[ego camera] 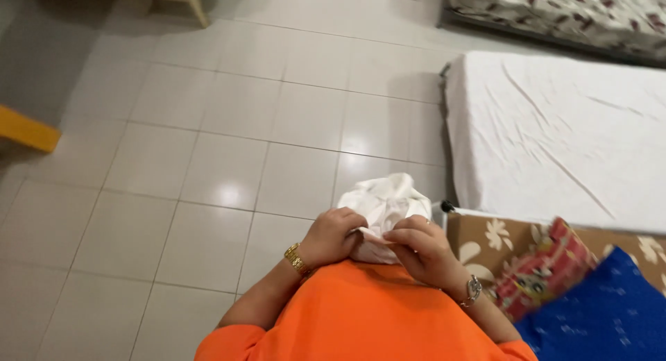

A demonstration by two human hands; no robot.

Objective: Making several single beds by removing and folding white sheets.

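A bunched white cloth (383, 203) is held in front of my chest, above the tiled floor. My left hand (333, 236), with a gold bracelet at the wrist, grips its lower left edge. My right hand (422, 247), with a silver watch at the wrist, pinches the cloth's lower right edge. Both hands sit close together, fingers curled into the fabric. An orange garment (368, 312) covers my body below the hands.
A low bed with a white sheet (555, 132) stands to the right. In front of it lie a brown floral cover (485, 239), a red patterned pillow (544, 271) and a blue cloth (603, 312). A yellow edge (24, 128) shows at the left. A floral mattress (569, 10) lies far right.
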